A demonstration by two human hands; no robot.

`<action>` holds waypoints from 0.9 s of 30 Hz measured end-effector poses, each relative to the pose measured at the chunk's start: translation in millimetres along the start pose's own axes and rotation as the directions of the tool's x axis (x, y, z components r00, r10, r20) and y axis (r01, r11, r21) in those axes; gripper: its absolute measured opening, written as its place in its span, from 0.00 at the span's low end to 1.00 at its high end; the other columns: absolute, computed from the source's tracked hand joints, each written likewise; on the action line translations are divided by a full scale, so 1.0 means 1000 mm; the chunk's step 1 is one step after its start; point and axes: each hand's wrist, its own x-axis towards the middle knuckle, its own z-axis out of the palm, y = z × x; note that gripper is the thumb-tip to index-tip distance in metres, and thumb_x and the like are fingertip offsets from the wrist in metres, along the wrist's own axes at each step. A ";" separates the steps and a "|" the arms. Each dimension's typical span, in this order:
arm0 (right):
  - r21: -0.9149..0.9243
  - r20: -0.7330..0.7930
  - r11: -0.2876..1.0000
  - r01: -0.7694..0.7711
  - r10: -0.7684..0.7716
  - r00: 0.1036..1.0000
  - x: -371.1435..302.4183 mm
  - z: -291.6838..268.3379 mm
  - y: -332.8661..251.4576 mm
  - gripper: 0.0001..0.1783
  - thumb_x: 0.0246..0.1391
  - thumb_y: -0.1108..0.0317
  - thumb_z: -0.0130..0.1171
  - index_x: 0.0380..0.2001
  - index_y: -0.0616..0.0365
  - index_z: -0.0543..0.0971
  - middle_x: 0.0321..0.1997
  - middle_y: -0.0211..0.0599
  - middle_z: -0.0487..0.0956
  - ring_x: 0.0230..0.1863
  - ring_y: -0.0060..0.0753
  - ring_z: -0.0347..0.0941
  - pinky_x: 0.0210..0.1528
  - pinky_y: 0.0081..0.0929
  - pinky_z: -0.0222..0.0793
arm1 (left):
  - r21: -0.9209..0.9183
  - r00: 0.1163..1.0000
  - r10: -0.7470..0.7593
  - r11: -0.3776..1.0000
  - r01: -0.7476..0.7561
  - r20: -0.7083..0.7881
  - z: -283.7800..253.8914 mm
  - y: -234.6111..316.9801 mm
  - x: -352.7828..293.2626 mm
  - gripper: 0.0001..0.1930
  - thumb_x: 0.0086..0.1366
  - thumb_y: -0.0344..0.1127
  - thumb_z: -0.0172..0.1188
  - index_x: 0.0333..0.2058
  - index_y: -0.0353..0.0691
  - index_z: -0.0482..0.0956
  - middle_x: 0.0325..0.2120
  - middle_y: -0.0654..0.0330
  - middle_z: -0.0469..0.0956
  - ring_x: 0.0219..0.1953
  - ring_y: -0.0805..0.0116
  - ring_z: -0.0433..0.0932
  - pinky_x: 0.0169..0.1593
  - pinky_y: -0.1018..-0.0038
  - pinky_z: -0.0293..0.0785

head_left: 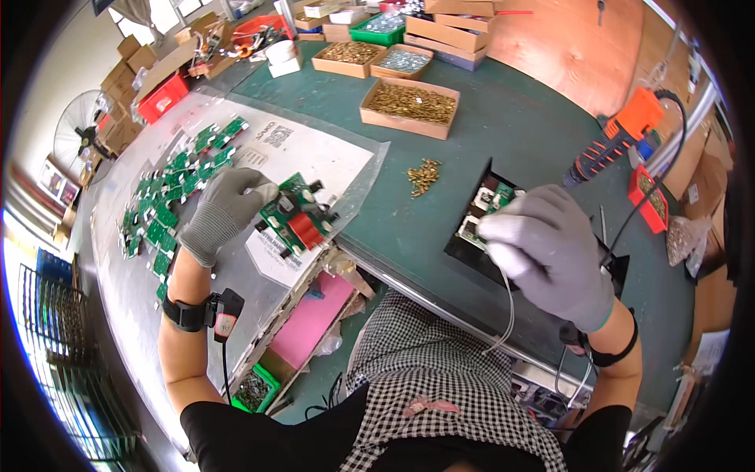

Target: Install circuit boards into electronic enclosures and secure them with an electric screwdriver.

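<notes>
My left hand (pixel 228 206), in a grey glove, pinches a green circuit board (pixel 289 216) with a red coil and dark connectors. It holds the board tilted above the left bench, near the gap between the benches. On the right, my gloved right hand (pixel 550 248) is curled over a black metal housing (pixel 464 250). Its thumb and fingertips grip the edge of another circuit board (pixel 481 206) lying inside. The palm covers part of that board and housing. A pale cable (pixel 510 315) hangs down from beneath the fingers over the bench edge.
Many small circuit boards (pixel 169 189) lie on the left bench. A pile of brass screws (pixel 423 178) is on the green mat, with a screw-filled carton (pixel 409 108) behind. An orange-and-black power screwdriver (pixel 617 135) hangs at right, by a red bin (pixel 647 198).
</notes>
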 end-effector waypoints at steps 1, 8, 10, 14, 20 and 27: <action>0.011 0.024 1.000 0.025 -0.025 0.999 0.002 0.004 -0.002 0.11 0.48 0.68 0.62 0.38 0.51 0.79 0.30 0.30 0.77 0.31 0.39 0.74 0.38 0.35 0.67 | -0.293 0.979 -0.009 0.953 0.069 0.202 -0.004 0.022 0.008 0.15 0.62 0.42 0.61 0.32 0.33 0.81 0.25 0.63 0.76 0.33 0.72 0.73 0.47 0.71 0.68; -0.128 0.139 0.986 -0.108 0.126 0.982 -0.001 0.016 -0.004 0.14 0.49 0.59 0.61 0.36 0.54 0.75 0.31 0.36 0.76 0.33 0.39 0.76 0.36 0.39 0.69 | -0.569 0.717 0.447 0.818 -0.085 0.535 0.051 0.145 0.052 0.21 0.60 0.47 0.63 0.33 0.29 0.80 0.20 0.67 0.70 0.26 0.78 0.67 0.30 0.75 0.66; -0.274 0.206 0.943 -0.191 0.252 0.946 -0.012 0.009 -0.001 0.19 0.46 0.56 0.65 0.38 0.53 0.73 0.26 0.34 0.74 0.30 0.39 0.75 0.35 0.37 0.69 | -0.608 0.654 0.494 0.791 -0.065 0.573 0.050 0.177 0.060 0.22 0.60 0.48 0.63 0.34 0.28 0.80 0.20 0.66 0.71 0.26 0.77 0.67 0.31 0.75 0.66; -0.400 0.016 0.889 -0.221 0.248 0.969 -0.039 -0.034 0.006 0.14 0.47 0.58 0.63 0.28 0.56 0.73 0.26 0.37 0.77 0.29 0.38 0.77 0.29 0.37 0.69 | -0.741 0.627 0.637 0.657 -0.136 0.449 0.057 0.235 0.060 0.24 0.64 0.51 0.59 0.37 0.29 0.80 0.25 0.64 0.76 0.29 0.78 0.70 0.35 0.77 0.68; -0.116 -0.269 0.758 -0.642 0.598 0.755 -0.109 -0.133 0.005 0.12 0.45 0.65 0.65 0.32 0.58 0.76 0.23 0.27 0.73 0.24 0.26 0.70 0.27 0.27 0.65 | -0.746 0.604 0.723 0.595 -0.299 0.335 0.064 0.265 0.069 0.24 0.70 0.51 0.50 0.43 0.31 0.78 0.37 0.59 0.79 0.43 0.73 0.74 0.50 0.74 0.68; -0.168 -0.530 0.415 -0.894 0.726 0.437 -0.184 -0.183 0.050 0.11 0.49 0.65 0.63 0.33 0.60 0.76 0.22 0.28 0.72 0.23 0.20 0.67 0.27 0.22 0.64 | -0.585 0.497 0.831 0.539 -0.606 0.252 0.136 0.328 0.036 0.19 0.63 0.41 0.57 0.50 0.37 0.77 0.40 0.54 0.76 0.46 0.59 0.72 0.54 0.65 0.66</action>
